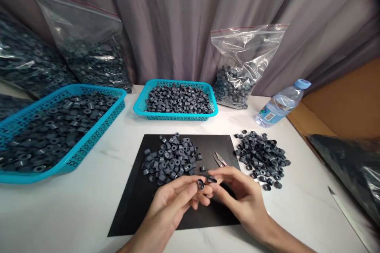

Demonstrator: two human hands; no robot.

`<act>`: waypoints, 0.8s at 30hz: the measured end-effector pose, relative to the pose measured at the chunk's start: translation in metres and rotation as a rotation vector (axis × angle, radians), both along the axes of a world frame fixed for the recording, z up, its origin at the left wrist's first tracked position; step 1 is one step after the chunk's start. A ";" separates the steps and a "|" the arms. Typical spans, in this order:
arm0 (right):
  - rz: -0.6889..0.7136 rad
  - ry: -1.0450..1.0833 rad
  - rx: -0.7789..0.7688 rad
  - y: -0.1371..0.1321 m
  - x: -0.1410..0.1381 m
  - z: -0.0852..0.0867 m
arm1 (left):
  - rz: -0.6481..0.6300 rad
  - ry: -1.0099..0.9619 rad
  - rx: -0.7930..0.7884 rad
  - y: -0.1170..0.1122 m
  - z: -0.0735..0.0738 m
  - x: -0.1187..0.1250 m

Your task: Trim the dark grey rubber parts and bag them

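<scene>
My left hand (175, 199) pinches a small dark grey rubber ring (200, 184) between thumb and fingertips, above a black mat (133, 201). My right hand (237, 191) meets it from the right, fingers curled, its thumb and forefinger touching another small dark piece (212, 180) beside the ring. A heap of the same grey rings (170, 158) lies on the mat just beyond my hands. A second heap (261, 156) sits on the white table to the right of the mat. Small snips (219, 159) lie on the mat between the heaps.
Two turquoise baskets of rings stand behind: a large one (97, 134) at left, a smaller one (175, 116) at centre. Clear bags of rings (240, 67) lean on the grey curtain. A water bottle (280, 104) lies at right, a blade (347, 213) near the right edge.
</scene>
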State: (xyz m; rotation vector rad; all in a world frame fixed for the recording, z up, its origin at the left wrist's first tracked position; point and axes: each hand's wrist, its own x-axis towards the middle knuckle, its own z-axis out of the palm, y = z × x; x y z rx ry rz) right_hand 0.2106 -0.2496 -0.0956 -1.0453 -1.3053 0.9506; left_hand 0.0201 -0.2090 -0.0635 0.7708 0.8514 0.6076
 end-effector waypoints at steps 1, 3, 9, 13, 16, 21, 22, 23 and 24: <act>-0.002 0.000 0.001 -0.001 0.000 0.000 | -0.008 0.013 0.013 0.000 0.000 0.001; -0.025 0.005 -0.001 -0.002 0.001 -0.001 | -0.016 0.034 0.032 0.001 0.001 0.002; -0.018 0.024 -0.018 0.000 0.001 -0.001 | -0.023 0.040 0.062 -0.001 0.004 0.003; -0.049 -0.016 -0.046 0.001 0.001 0.000 | -0.016 0.020 0.029 -0.001 0.001 0.003; -0.064 -0.037 -0.067 -0.001 0.003 0.000 | -0.008 -0.006 0.003 -0.002 -0.001 0.003; -0.062 -0.071 0.008 -0.002 0.005 0.004 | -0.002 -0.011 -0.024 -0.003 0.001 0.004; -0.055 -0.083 0.038 -0.002 0.005 0.005 | 0.000 -0.008 -0.023 -0.003 0.002 0.004; -0.043 -0.091 0.061 -0.002 0.004 0.006 | -0.003 -0.004 -0.017 -0.002 0.003 0.005; -0.030 -0.094 0.075 -0.002 0.004 0.007 | -0.008 0.001 -0.010 -0.002 0.003 0.005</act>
